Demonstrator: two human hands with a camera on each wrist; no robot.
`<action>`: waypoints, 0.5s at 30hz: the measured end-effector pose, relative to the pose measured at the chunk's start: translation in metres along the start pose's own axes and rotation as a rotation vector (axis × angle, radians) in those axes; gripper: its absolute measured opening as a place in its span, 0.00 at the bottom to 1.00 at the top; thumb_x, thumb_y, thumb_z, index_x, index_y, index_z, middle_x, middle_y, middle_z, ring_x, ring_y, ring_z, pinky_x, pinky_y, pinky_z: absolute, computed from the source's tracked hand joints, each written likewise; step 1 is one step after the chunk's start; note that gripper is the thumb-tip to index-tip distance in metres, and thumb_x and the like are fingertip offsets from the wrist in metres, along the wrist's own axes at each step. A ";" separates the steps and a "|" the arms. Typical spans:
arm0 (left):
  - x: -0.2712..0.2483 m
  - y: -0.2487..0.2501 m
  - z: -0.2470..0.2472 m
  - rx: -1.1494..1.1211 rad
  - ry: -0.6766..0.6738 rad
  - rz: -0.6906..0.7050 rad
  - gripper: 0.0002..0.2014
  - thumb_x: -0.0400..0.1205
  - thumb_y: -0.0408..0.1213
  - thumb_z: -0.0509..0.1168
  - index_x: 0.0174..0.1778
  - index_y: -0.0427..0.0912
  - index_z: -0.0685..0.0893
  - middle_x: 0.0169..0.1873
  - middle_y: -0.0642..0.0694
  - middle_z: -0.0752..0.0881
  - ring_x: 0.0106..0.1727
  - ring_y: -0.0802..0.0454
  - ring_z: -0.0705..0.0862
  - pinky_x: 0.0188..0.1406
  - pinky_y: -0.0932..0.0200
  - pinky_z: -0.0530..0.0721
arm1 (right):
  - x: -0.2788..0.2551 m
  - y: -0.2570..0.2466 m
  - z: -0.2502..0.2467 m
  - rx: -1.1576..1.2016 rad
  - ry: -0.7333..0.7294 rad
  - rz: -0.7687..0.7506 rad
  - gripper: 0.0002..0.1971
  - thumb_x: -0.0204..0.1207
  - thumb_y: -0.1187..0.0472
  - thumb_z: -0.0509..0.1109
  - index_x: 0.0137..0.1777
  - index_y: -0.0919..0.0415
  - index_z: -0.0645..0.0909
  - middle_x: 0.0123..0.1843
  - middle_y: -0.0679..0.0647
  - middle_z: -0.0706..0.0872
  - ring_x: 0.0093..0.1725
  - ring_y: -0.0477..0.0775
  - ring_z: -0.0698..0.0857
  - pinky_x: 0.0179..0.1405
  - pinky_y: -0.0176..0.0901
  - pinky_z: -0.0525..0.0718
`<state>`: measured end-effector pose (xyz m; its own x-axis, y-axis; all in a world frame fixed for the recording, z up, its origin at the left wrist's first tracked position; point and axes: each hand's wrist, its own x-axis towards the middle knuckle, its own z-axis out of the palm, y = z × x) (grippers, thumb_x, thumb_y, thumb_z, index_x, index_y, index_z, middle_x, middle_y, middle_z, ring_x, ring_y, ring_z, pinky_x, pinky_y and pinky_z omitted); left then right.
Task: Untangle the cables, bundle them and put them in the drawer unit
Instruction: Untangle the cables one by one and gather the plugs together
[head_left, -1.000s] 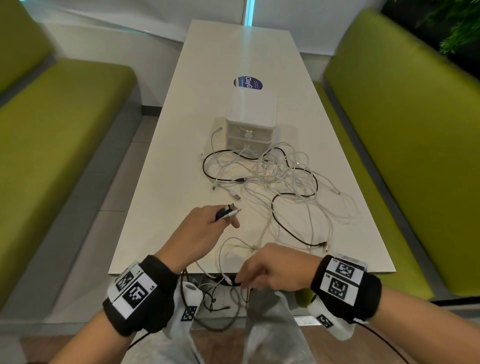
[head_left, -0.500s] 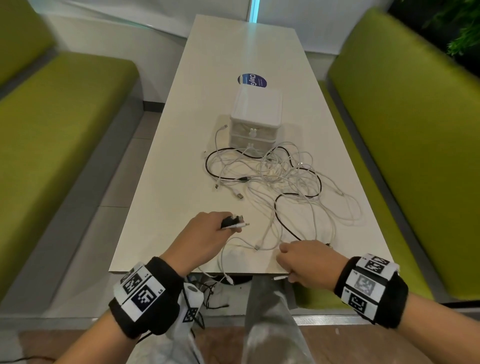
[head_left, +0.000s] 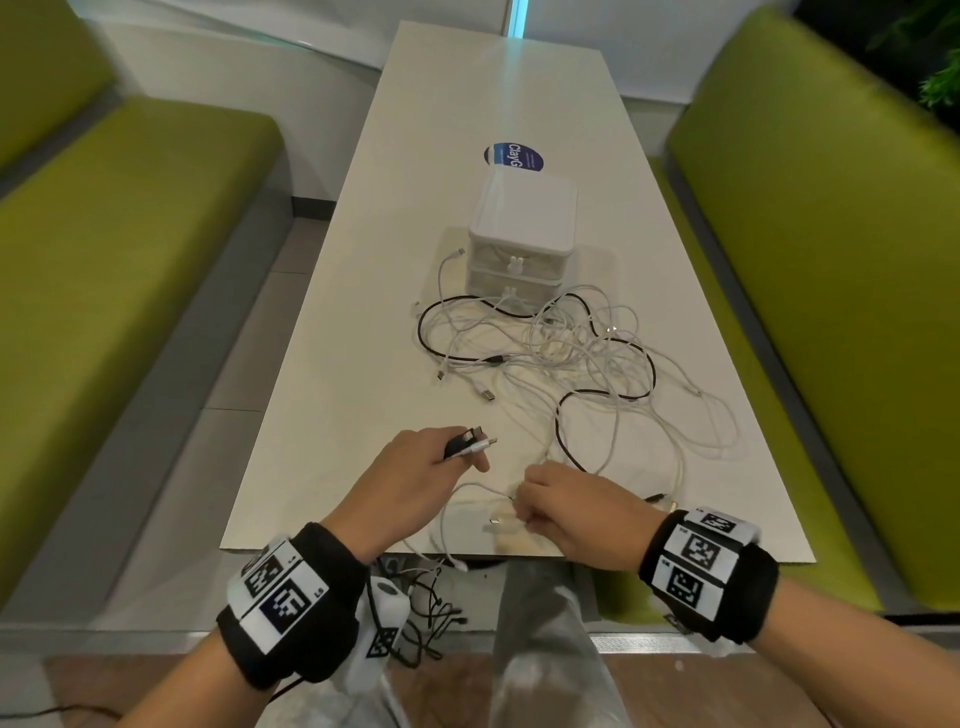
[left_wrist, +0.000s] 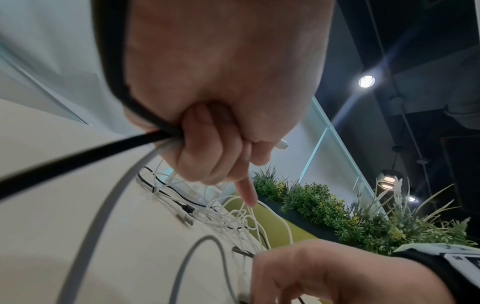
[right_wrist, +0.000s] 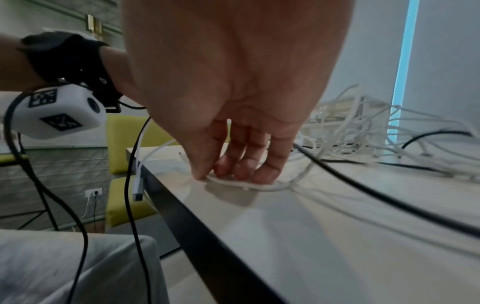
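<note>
A tangle of white and black cables (head_left: 566, 358) sprawls across the middle of the white table (head_left: 322, 374), in front of a small white drawer unit (head_left: 522, 234) whose drawers are closed. My left hand (head_left: 415, 478) grips a black plug and a white plug (head_left: 470, 441) together above the table; in the left wrist view both cords (left_wrist: 145, 144) run out of my curled fingers. My right hand (head_left: 566, 514) pinches a white cable end (right_wrist: 233, 182) against the table near the front edge.
Green benches (head_left: 93, 291) flank the table on both sides. A blue round sticker (head_left: 514, 156) lies behind the drawer unit. More cords hang below the front edge (head_left: 426, 597) beside my knees. A planter with greenery (left_wrist: 363, 216) stands behind the right bench.
My right hand came up from below the table edge onto the tabletop, then moved left and pinched a white cable end. The left hand kept its hold on the two plugs.
</note>
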<state>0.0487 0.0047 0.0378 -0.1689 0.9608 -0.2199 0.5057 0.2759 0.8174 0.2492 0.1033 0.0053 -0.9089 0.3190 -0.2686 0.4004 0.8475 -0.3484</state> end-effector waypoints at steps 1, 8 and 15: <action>0.001 0.000 0.000 -0.005 0.006 0.004 0.13 0.87 0.41 0.60 0.40 0.53 0.87 0.23 0.52 0.74 0.25 0.56 0.70 0.31 0.56 0.66 | 0.005 0.000 0.001 0.010 0.041 -0.008 0.03 0.81 0.59 0.65 0.52 0.55 0.79 0.52 0.49 0.77 0.52 0.50 0.76 0.48 0.45 0.78; 0.003 -0.007 -0.008 -0.033 0.038 -0.023 0.14 0.87 0.41 0.59 0.40 0.53 0.87 0.32 0.42 0.82 0.33 0.43 0.76 0.33 0.56 0.68 | 0.058 0.014 -0.020 0.115 0.185 0.135 0.01 0.80 0.64 0.65 0.50 0.58 0.76 0.67 0.57 0.79 0.68 0.57 0.74 0.68 0.48 0.73; 0.009 -0.007 -0.006 -0.112 0.168 -0.031 0.14 0.87 0.41 0.58 0.42 0.53 0.87 0.35 0.39 0.85 0.35 0.40 0.78 0.36 0.54 0.69 | 0.069 0.012 -0.034 0.304 0.272 0.258 0.03 0.85 0.58 0.60 0.50 0.50 0.68 0.60 0.58 0.84 0.55 0.61 0.83 0.55 0.56 0.81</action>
<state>0.0382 0.0111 0.0332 -0.3262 0.9314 -0.1614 0.4027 0.2914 0.8677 0.1868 0.1499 0.0133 -0.7566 0.6364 -0.1502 0.5960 0.5767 -0.5588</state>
